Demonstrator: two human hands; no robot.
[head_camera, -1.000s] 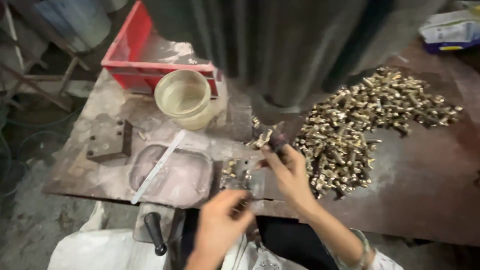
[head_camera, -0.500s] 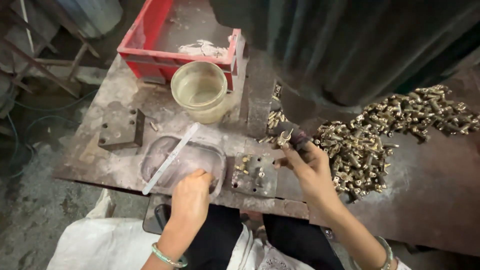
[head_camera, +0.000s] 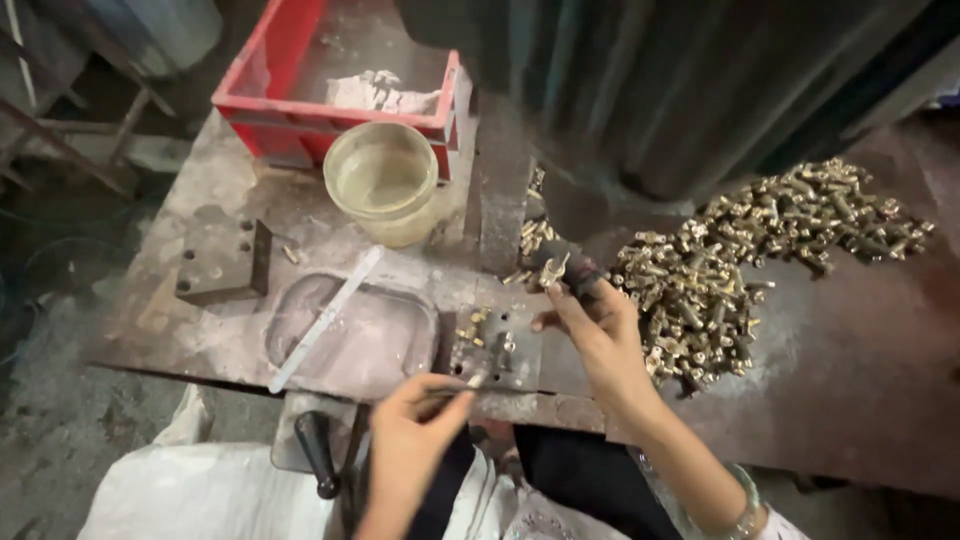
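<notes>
Left hand (head_camera: 415, 425) raised, thin tool (head_camera: 462, 386) angled up-right.

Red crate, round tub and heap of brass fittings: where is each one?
Red crate (head_camera: 262, 108), head view, left wall.
Round tub (head_camera: 350, 212), head view, front rim.
Heap of brass fittings (head_camera: 700, 290), head view, middle of the heap.

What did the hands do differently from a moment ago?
The left hand came up from the lap and now pinches a thin tool over the small metal plate. The right hand kept its place, still holding a brass piece. The pile of brass parts stayed put.
</notes>
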